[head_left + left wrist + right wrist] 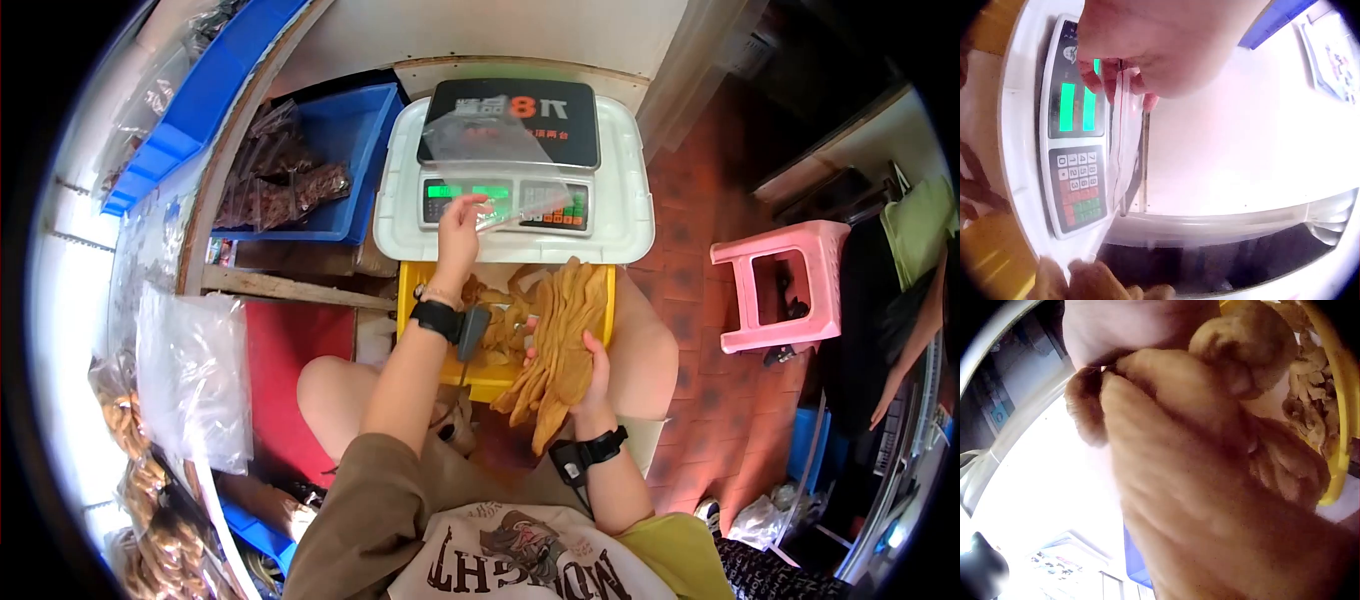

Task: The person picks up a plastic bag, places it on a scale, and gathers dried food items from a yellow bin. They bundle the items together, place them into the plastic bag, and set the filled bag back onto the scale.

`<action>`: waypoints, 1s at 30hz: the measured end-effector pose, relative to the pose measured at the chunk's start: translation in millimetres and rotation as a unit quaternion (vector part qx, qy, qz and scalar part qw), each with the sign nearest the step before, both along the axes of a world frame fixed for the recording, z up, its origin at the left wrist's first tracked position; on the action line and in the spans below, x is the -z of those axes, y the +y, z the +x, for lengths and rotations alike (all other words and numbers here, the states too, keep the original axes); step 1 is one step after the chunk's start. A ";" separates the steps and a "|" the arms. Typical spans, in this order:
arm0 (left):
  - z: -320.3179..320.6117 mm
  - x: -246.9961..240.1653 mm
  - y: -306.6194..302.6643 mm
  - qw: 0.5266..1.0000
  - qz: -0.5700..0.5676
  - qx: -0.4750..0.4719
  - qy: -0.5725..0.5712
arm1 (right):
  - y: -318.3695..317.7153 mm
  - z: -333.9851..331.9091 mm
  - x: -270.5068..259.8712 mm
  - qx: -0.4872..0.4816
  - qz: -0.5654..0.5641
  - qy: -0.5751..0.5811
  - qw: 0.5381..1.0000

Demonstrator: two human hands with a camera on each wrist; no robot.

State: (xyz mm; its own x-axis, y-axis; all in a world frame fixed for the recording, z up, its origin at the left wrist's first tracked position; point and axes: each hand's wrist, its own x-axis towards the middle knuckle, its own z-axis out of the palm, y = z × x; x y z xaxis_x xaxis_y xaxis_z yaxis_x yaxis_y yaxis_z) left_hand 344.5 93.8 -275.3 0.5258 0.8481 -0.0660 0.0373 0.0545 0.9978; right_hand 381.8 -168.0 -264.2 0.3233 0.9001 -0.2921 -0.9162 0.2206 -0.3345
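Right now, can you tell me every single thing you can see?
scale: one, white with a black top, in front of the person
clear bag: one, see-through, over the scale
tan strips: one bundle, tan-brown, above the tray; more lie in the tray
tray: one, yellow, just below the scale
blue bins: two, blue, left of the scale
packed bags: several, clear with brown contents, in the nearer blue bin
stool: one, pink, on the floor at the right
wrist bands: two, black, one on each wrist
left hand: pinches the clear bag's edge over the scale
right hand: grips the bundle of tan strips
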 end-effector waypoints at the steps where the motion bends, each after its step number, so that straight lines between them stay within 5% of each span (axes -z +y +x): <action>1: -10.0 -1.3 -7.0 1.000 0.015 0.016 -0.006 | 0.5 -0.5 0.9 -0.003 0.007 0.009 1.000; 10: -113.7 -74.8 -116.8 1.000 -0.027 -0.004 0.009 | -22.4 -16.7 -16.9 -0.002 0.074 0.028 0.997; 19: -172.3 -32.6 -169.6 0.975 -0.205 -0.058 -0.070 | -69.2 -38.9 -6.6 0.028 0.035 0.061 0.997; 30: -160.6 -3.9 -173.6 0.981 -0.176 -0.061 -0.051 | -65.2 -44.3 -4.8 -0.015 0.026 -0.003 1.000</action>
State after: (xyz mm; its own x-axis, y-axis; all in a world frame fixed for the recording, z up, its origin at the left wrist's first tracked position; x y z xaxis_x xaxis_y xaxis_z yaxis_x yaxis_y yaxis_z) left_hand 183.9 -79.7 -271.4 0.4400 0.8397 -0.3184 -0.0900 0.3940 0.9147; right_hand 337.5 -233.2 -259.5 0.2974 0.9232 -0.2434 -0.9208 0.2099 -0.3288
